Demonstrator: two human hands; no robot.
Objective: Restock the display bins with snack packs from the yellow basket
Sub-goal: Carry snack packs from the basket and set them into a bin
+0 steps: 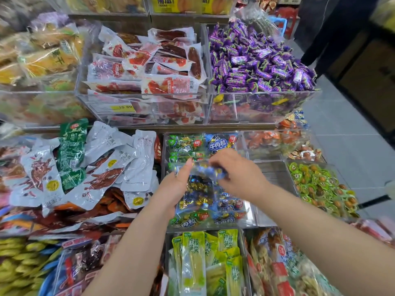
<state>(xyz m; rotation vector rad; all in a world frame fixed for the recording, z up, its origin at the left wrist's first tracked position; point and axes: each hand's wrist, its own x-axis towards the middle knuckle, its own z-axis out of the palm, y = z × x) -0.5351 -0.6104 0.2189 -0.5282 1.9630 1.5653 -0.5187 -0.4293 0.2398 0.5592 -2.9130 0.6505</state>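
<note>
While the left hand (174, 189) and the right hand (237, 174) both gripped one blue snack pack (201, 182) above the clear bin (253, 212), it seemed best to lay it flat — label up.

Head view, downward, close over bins (145, 95)

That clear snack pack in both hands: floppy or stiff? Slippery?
Probably floppy: the snack pack crumples where the right hand pinches it, while the left hand supports it. Likely slippery, since its film looks glossy. Loose wrapped pieces inside may shift its weight.
</note>
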